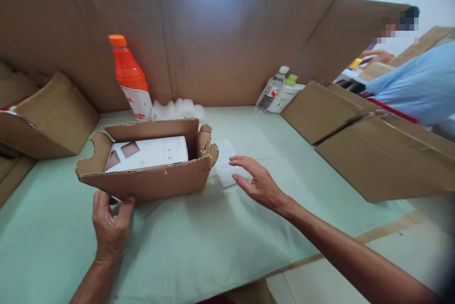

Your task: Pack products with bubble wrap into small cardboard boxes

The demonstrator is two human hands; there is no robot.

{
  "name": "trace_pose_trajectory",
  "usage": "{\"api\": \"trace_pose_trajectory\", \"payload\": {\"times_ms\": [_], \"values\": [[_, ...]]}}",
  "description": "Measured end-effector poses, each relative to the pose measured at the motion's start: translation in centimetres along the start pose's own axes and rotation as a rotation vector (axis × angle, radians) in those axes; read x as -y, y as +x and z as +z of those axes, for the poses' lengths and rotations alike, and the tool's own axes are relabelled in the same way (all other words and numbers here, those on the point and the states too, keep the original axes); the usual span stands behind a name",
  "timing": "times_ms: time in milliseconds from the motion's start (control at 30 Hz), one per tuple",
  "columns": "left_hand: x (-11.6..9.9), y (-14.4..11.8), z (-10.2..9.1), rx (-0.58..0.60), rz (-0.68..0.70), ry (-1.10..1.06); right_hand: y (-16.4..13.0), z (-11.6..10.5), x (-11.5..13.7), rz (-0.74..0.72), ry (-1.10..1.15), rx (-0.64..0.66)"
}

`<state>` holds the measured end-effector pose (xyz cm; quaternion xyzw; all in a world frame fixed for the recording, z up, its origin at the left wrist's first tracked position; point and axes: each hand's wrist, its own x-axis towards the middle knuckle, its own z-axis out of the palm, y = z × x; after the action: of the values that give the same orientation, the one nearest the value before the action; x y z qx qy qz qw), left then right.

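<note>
Gripping the near lower edge of the open cardboard box (pixel 149 178), the left hand (pixel 111 226) steadies it on the green bench (pixel 199 242); a white carton (pixel 147 153) lies inside. Just right of the box, the right hand (pixel 258 182) hovers with fingers spread, empty, over a white packet (pixel 224 164).

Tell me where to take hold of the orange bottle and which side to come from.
Probably grip the orange bottle at its narrow neck just under the cap, or around the shoulder above the white label. Come from the front right: it stands upright against the cardboard wall, the open carton sits in front, and white padding lies beside its base.
</note>
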<state>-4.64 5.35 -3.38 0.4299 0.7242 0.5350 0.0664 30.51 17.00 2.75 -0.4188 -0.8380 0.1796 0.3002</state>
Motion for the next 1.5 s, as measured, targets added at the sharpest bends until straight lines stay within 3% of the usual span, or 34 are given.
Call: {"api": "trace_pose_trajectory", "payload": {"times_ms": [67,167,300,400,500,633,767,900,1033,1133,1233,1367,1500], "values": [[0.0,0.1,-0.4,-0.009,0.093,0.095,1.6,1.6,1.6,0.049,0.141,0.092],[0.2,0.2,-0.5,0.019,0.087,0.071,3.1,4.0,3.2,0.105,0.282,0.185],[0.6,0.7,0.4,0.055,-0.002,-0.01,4.1,6.2,3.7,0.151,0.376,0.115],[0.7,1.1,1.1,0.117,-0.082,-0.156,4.9,6.6,3.3,0.149,0.399,0.1],[0.3,1.1,1.2,0.122,-0.133,-0.239,5.8,5.1,2.0,0.106,0.342,0.138],[0.2,0.7,0.7,0.063,-0.217,-0.231,6.1,1.5,-1.3,0.128,0.169,0.147],[0.6,0.7,0.4,0.012,-0.208,-0.16,5.2,-0.7,-3.5,0.203,-0.057,0.341],[-0.3,0.5,-0.6,-0.038,-0.12,0.011,2.7,-1.5,-1.8,0.174,-0.095,0.351],[-2.8,-2.0,-2.3,-0.109,0.201,0.112,-1.6,-2.9,0.8,0.145,0.141,0.492],[-4.8,-4.9,-2.7,-0.008,0.372,0.131,-4.6,-4.2,0.8,0.109,0.15,0.424],[-6.3,-7.5,-2.0,0.156,0.414,0.108,-6.3,-4.4,-0.7,0.023,-0.09,0.328],[-7.7,-10.1,0.3,0.323,0.395,0.047,-6.1,-1.7,-2.6,-0.06,-0.326,0.297],[-8.5,-11.8,1.8,0.483,0.505,0.028,-5.7,0.9,-1.7,-0.118,-0.298,0.286]]}}
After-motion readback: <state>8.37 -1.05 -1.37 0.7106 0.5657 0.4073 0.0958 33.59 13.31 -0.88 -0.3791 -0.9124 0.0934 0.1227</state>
